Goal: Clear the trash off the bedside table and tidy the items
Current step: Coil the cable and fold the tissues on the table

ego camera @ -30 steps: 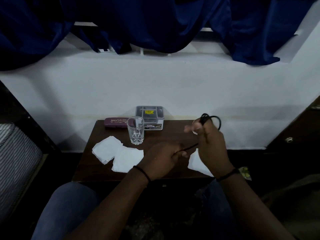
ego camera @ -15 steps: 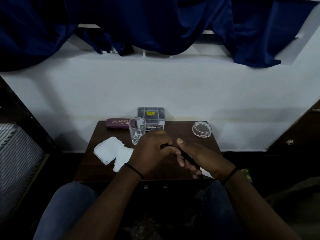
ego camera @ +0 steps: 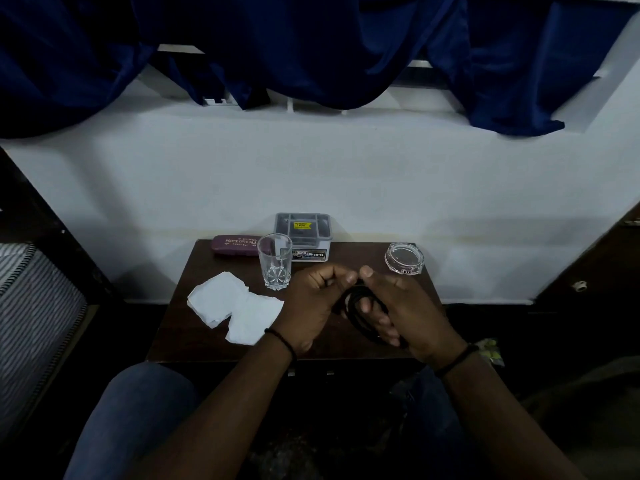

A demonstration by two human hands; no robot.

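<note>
**Cable coiled between both hands above the table**

The fingers of the right hand [ego camera: 408,313] curl loosely through a loop of black cable [ego camera: 360,306], the thumb up against the left thumb — a hold that keeps the coil from springing apart, I judge. The left hand [ego camera: 315,303] is curled too, and seems to pinch the cable's near end where the thumbs meet, likely to feed or tuck it. The coil hangs between the palms, just above the front right of the bedside table [ego camera: 194,337], not laid down yet.

Outward: two white tissues [ego camera: 239,310] lie overlapping on the table's left, uncollected trash. Behind the hands stand a glass tumbler [ego camera: 275,261], a small grey box [ego camera: 304,235] and a maroon spectacle case [ego camera: 235,244] along the wall, placed out of the working space. A glass ashtray [ego camera: 404,258] sits at the back right corner.

Against a second ago, the right hand has dropped from its raised position near the ashtray — the hands have closed together, and the stretched cable is now gathered into loops.
</note>
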